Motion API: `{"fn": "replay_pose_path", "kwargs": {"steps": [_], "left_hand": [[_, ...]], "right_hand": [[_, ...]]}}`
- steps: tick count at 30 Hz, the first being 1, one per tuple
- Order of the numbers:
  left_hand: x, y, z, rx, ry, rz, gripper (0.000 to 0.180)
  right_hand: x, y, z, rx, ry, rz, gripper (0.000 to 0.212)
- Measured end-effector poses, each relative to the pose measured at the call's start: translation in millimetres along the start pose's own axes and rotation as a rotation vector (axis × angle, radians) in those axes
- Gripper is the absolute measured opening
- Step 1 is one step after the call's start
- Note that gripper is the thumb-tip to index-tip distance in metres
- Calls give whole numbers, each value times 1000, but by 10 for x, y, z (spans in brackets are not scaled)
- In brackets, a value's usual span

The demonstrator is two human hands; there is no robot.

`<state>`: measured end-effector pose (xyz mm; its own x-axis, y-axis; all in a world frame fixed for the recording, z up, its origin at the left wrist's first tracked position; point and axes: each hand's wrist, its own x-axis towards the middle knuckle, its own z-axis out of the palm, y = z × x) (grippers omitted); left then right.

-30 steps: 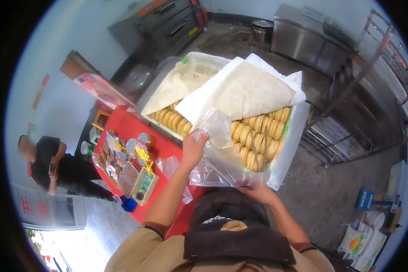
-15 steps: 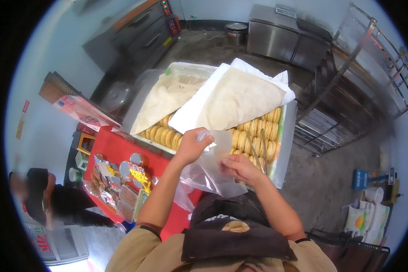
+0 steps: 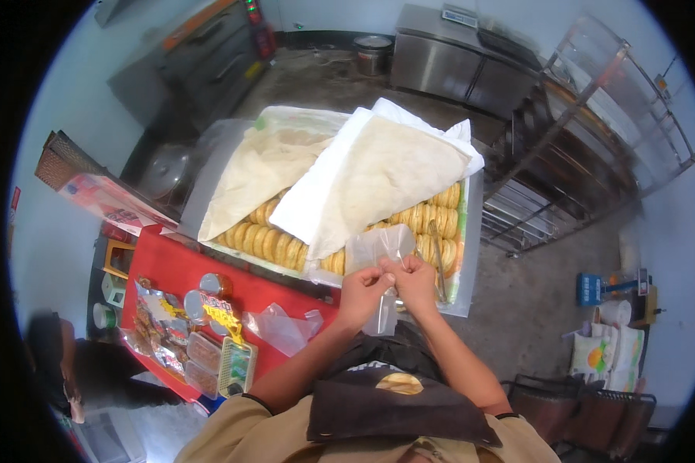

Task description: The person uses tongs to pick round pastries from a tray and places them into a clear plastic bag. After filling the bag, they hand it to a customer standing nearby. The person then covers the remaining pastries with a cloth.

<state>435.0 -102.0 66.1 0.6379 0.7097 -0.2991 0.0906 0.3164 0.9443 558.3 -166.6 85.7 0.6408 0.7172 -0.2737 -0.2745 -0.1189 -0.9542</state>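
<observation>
A clear plastic bag (image 3: 374, 245) stretches between my hands above the near edge of the tray. My left hand (image 3: 363, 295) and my right hand (image 3: 412, 281) have come together, fingertips pinching the bag's film. Behind them, rows of round golden pastries (image 3: 266, 244) stand on edge in a large lined tray (image 3: 465, 224). Metal tongs (image 3: 438, 258) lie over the pastries to the right of my right hand. A beige cloth (image 3: 398, 166) with white cloth beneath covers the middle of the tray; another beige cloth (image 3: 262, 166) lies at its left.
Left of the tray, a red-covered table (image 3: 170, 255) bears jars, packets, a green basket (image 3: 238, 364) and a loose clear bag (image 3: 286, 328). A tall metal rack (image 3: 564, 154) stands at right, a steel counter (image 3: 440, 69) behind. Another person (image 3: 93, 370) stands at lower left.
My hands have moved together, the left one down and right, and the bag is now bunched between them. The view has shifted, so the surroundings sit further left.
</observation>
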Motion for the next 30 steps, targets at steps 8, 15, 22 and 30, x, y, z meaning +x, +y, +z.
{"fn": "replay_pose_path", "kwargs": {"steps": [8, 15, 22, 30], "left_hand": [[330, -229, -205, -752, 180, -100, 14], [258, 163, -279, -561, 0, -61, 13], [210, 356, 3, 751, -53, 634, 33], [264, 728, -659, 836, 553, 1101, 37]], "right_hand": [[-1, 414, -861, -620, 141, -310, 44], [-228, -203, -1194, -986, 147, -542, 44], [195, -296, -1260, -847, 23, -305, 40], [225, -508, -1421, -1446, 81, -671, 50]]}}
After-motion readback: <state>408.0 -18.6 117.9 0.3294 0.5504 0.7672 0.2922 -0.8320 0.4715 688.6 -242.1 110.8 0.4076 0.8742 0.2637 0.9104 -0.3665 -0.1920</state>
